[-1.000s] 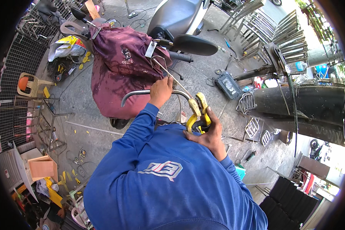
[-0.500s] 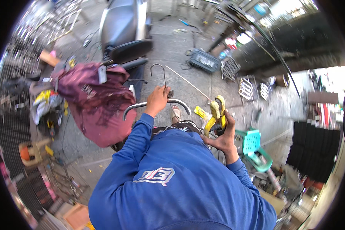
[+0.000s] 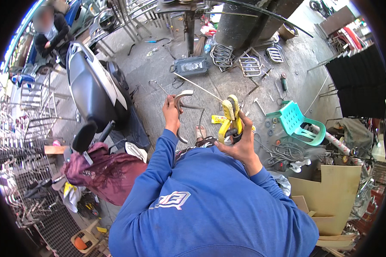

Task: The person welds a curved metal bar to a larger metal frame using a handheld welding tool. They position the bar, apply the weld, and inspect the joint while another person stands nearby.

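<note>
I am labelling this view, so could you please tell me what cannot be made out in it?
In the head view:
- Right hand: some fingers hidden behind the yellow tool.
- Curved metal bar: gripped stretch hidden by the left hand.
- Scooter: front covered by the maroon cloth.
- Small round parts near the green chair: too small to identify.

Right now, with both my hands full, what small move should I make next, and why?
Probably turn the yellow clamp in your right hand slightly, so the thin rod points farther right: it slants leftward from the clamp, toward the side where your left hand holds the curved metal bar.
</note>
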Motion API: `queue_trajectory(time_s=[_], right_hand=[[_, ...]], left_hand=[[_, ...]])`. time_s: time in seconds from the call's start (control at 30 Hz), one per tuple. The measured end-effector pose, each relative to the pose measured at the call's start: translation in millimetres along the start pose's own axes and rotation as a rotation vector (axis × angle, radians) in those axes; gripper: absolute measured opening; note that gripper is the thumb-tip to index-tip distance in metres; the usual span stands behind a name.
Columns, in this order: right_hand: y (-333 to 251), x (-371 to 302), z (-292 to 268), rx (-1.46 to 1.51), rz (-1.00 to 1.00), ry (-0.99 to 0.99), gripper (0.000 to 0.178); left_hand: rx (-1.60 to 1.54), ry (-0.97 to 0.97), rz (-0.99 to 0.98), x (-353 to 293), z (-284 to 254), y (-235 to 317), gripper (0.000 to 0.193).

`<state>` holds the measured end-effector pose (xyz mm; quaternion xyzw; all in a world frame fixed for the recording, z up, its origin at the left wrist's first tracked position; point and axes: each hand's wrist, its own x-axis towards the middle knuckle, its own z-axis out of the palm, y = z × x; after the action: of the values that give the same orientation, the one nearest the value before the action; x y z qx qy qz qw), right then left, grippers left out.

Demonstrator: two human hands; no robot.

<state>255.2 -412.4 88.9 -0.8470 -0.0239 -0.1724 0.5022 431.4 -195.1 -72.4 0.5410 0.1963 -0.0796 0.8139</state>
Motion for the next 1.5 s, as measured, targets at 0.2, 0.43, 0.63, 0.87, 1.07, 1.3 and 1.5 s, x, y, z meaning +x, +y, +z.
queue_trajectory(time_s=[0.2, 0.43, 0.63, 0.87, 1.07, 1.3, 1.5], right_hand=[[21, 23, -24, 0.11, 0.069, 0.049, 0.115], [27, 28, -26, 0.114, 0.253, 0.099, 0.115], [37, 40, -12, 0.013, 0.169, 0.078, 0.115], [38, 47, -9, 0.209, 0.207, 0.123, 0.115], [43, 52, -13, 0.125, 0.27, 0.085, 0.117], [48, 59, -14, 0.098, 0.241, 0.111, 0.115], [52, 63, -20, 0.055, 0.206, 0.094, 0.116]], left_hand=[[0.299, -0.393, 0.081, 17, 21, 1, 0.048], [0.073, -0.66, -0.112, 45, 23, 14, 0.053], [0.088, -0.793, -0.211, 56, 29, 13, 0.052], [0.082, -0.787, -0.224, 68, 36, 17, 0.052], [0.057, -0.807, -0.218, 76, 40, 19, 0.052], [0.076, -0.819, -0.25, 82, 44, 17, 0.049], [0.1, -0.82, -0.245, 89, 46, 14, 0.051]])
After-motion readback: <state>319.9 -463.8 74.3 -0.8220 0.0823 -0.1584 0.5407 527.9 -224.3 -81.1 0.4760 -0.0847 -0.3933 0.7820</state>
